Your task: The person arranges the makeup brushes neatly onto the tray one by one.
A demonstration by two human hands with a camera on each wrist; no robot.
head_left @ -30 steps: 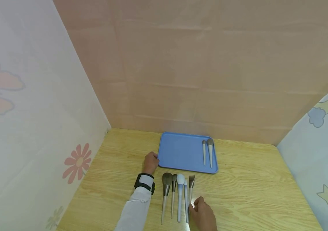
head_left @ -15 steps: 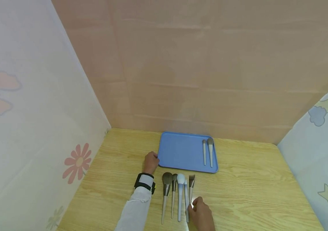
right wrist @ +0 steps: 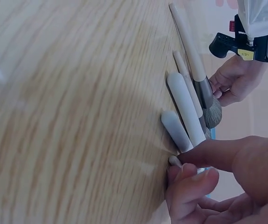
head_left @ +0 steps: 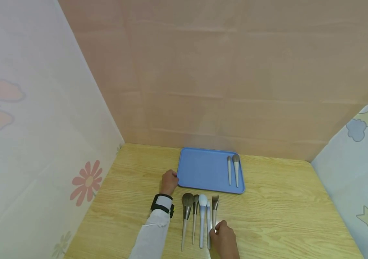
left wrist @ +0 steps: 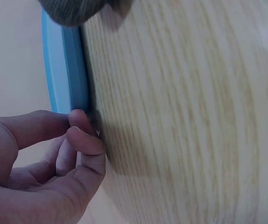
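Where our left hand [head_left: 169,179] pinches: blue rectangular tray [head_left: 203,169], lower centre
Our right hand [head_left: 224,238]: curled, pinching brown-bristled pale-handled brush [head_left: 215,205], bottom centre

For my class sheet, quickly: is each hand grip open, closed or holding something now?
Left hand grip: closed, pinching the blue tray at a corner.
Right hand grip: closed, pinching the slant-tipped brush by its handle.

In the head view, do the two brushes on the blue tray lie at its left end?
No, the small brush and larger brush lie near the right edge of the blue tray.
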